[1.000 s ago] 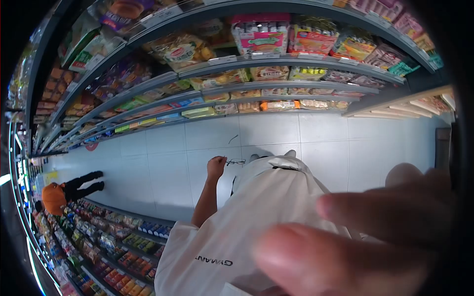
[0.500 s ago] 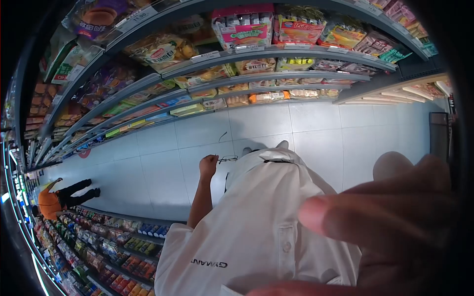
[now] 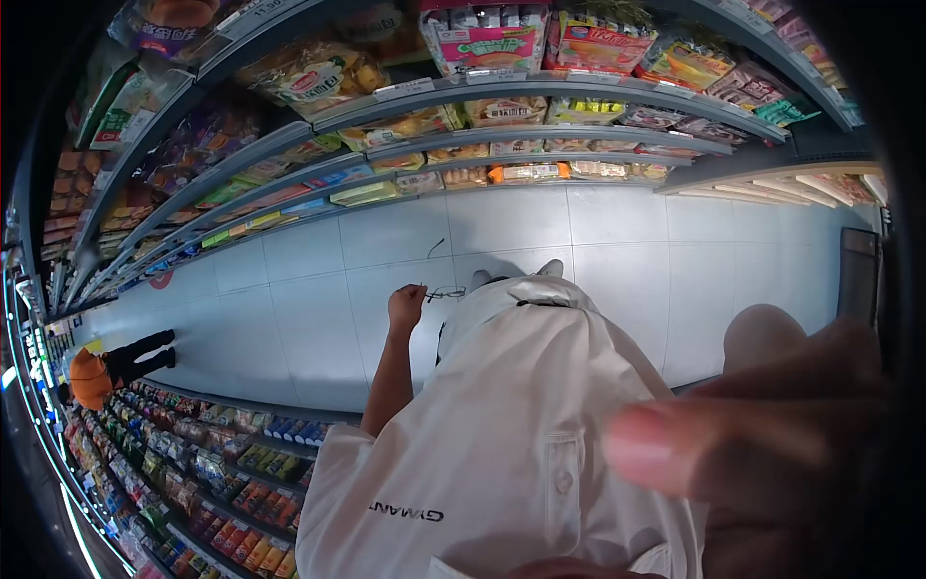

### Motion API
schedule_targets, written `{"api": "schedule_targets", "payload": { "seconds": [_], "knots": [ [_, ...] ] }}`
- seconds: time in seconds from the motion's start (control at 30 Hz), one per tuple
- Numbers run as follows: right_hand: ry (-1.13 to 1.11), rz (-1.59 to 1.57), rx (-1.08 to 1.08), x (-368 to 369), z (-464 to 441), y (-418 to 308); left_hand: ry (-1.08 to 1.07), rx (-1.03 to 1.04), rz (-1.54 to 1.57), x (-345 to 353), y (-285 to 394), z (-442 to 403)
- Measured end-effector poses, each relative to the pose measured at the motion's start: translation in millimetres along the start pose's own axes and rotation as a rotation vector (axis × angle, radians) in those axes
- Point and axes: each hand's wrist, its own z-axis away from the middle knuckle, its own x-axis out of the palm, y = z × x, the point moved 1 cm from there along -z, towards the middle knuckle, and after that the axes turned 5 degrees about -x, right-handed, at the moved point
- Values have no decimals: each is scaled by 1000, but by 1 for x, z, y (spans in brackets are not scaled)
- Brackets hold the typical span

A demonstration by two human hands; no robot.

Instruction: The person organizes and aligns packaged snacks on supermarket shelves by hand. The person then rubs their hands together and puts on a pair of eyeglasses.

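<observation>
My left hand (image 3: 406,307) is closed on a pair of eyeglasses (image 3: 447,292), held out beside my body above the tiled floor. The thin frame extends to the right of my fingers. A thin, dark curved piece (image 3: 436,248) shows just beyond the glasses; whether it belongs to them I cannot tell. Very near the camera, my right hand (image 3: 772,434) looks large and blurred, its fingers apart and nothing visible between them. Part of it runs past the lower right edge. Below me is my white shirt (image 3: 482,434).
Shelves (image 3: 424,92) of packaged bread and snacks line the far side. Another rack of packets (image 3: 241,482) stands at lower left. A person in an orange top (image 3: 92,379) is beside that rack. A dark panel (image 3: 857,275) stands at the right.
The view has shifted slightly, and the shelves sit a little differently in it. My right fingertip has moved slightly right and down. My left hand still holds the glasses.
</observation>
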Motion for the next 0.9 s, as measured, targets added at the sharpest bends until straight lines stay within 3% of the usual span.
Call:
{"api": "schedule_targets", "payload": {
  "seconds": [0.53, 0.9],
  "knots": [
    [60, 12, -36, 6, -9, 13, 12, -24, -5, 3, 4, 2],
    [340, 199, 108, -2, -20, -5, -2, -59, -8, 1, 4, 4]
  ]
}}
